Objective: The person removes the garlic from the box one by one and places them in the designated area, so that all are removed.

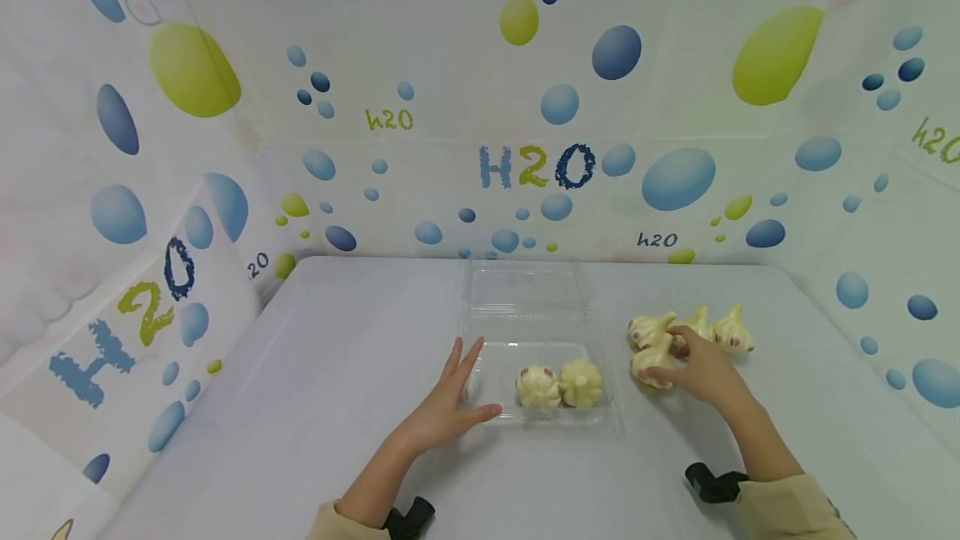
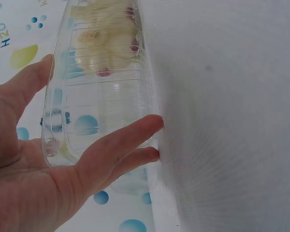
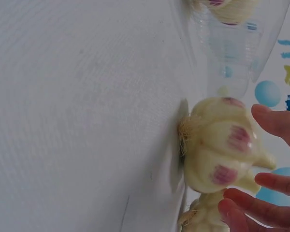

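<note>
A clear plastic clamshell container [image 1: 487,408] lies on the table with its lid [image 1: 528,283] folded back. Two garlic bulbs [image 1: 581,383] sit side by side in its right half. At the container's left side is my left hand [image 1: 448,413], fingers spread; the left wrist view has thumb and fingers [image 2: 121,147] around its end wall. Over several garlic bulbs to the right is my right hand [image 1: 707,369]. In the right wrist view its thumb and fingers [image 3: 278,181] are spread about the nearest garlic bulb [image 3: 222,145], not visibly closed on it.
More garlic bulbs [image 1: 732,330] stand behind and right of my right hand. The white table [image 1: 352,332] ends at a backdrop [image 1: 450,65] printed with blue and green drops. Black straps with camera mounts [image 1: 712,483] are on both wrists.
</note>
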A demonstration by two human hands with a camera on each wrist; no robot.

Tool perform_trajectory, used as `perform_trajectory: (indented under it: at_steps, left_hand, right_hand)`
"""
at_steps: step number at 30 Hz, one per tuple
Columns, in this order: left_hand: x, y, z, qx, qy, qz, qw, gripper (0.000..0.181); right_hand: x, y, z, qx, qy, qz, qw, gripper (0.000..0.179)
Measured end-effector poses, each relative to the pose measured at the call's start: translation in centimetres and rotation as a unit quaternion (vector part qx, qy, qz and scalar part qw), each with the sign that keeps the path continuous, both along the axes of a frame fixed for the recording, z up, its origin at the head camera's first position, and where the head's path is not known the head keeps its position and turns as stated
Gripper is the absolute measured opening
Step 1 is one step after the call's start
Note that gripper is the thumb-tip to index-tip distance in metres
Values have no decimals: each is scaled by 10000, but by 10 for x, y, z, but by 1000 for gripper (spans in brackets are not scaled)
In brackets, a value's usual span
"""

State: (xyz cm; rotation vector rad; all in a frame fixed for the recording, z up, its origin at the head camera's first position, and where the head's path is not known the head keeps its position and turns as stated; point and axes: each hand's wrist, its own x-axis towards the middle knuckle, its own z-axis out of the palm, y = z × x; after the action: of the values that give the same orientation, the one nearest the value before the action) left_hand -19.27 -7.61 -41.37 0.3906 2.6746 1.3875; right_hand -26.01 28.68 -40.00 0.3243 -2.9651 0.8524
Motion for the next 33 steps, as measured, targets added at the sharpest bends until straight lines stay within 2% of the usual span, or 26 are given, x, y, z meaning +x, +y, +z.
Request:
perform_trajectory:
  at_steps: [4,11,19,24,28,33]
  left_hand:
    - [0,1,1,-20,-10,17,10000,88]
    - [-1,2,-1,-71,-41,16,10000,88]
    - [-1,0,-3,-150,-10,29,9999,88]
    - [-1,-1,-2,-112,-43,46,9999,89]
    - [-1,0,-2,-109,-112,85,9998,89]
    - [-2,1,-3,-117,-85,59,9999,90]
  right_hand:
    - [2,3,0,-95,87,-3,9999,73]
    - [10,11,8,-615,15,-142,9980,77]
    - [17,18,16,-845,337,-311,9954,79]
    - [22,19,16,-1283,482,-346,9900,81]
    - [25,17,17,-1767,585,-209,9823,78]
    - [26,12,21,-2230,671,321,9720,72]
